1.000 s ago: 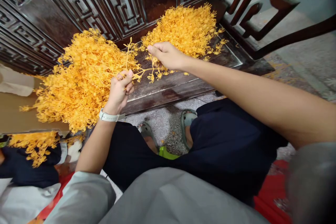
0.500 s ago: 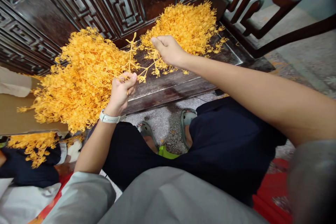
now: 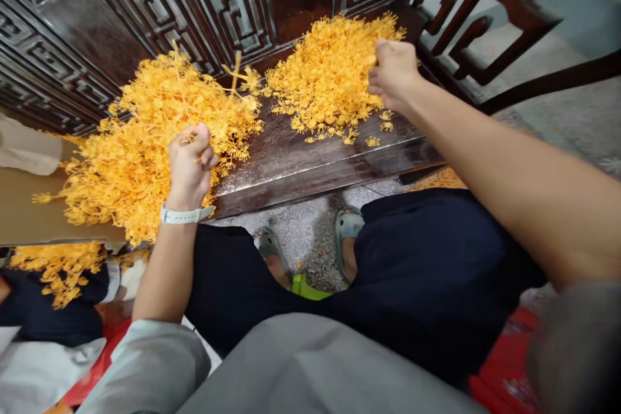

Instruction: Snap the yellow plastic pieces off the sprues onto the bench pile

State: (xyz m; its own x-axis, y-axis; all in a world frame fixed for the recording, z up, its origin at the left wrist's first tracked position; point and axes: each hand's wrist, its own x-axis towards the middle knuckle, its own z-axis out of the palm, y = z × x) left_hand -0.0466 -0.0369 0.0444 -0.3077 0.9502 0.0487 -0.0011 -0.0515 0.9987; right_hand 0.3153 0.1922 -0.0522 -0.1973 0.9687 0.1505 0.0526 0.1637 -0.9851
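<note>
A large heap of orange-yellow branching plastic sprigs (image 3: 145,116) lies on the left of the dark wooden bench (image 3: 291,155). My left hand (image 3: 191,165), with a pale watch strap on its wrist, is closed before this heap. Its thumb and fingers pinch a bit of orange sprig, mostly hidden by the hand. Farther right, a smaller heap of orange flower-like pieces (image 3: 330,77) sits on the bench. Over its right edge is my right hand (image 3: 396,74), fingers curled closed; whatever it holds is hidden. A thick stem (image 3: 236,71) sticks up from the left heap.
Carved dark wood panels (image 3: 233,0) rise behind the bench, and an openwork armrest (image 3: 475,26) stands at its right end. A cardboard box (image 3: 29,207) is at the left. Another person's dark-clothed leg (image 3: 58,310) shows lower left, beneath more orange sprigs (image 3: 63,265).
My right hand has moved right, across the smaller heap. My left hand has drawn left and slightly down against the large heap; the branched sprig stretching from it is no longer plainly visible.
</note>
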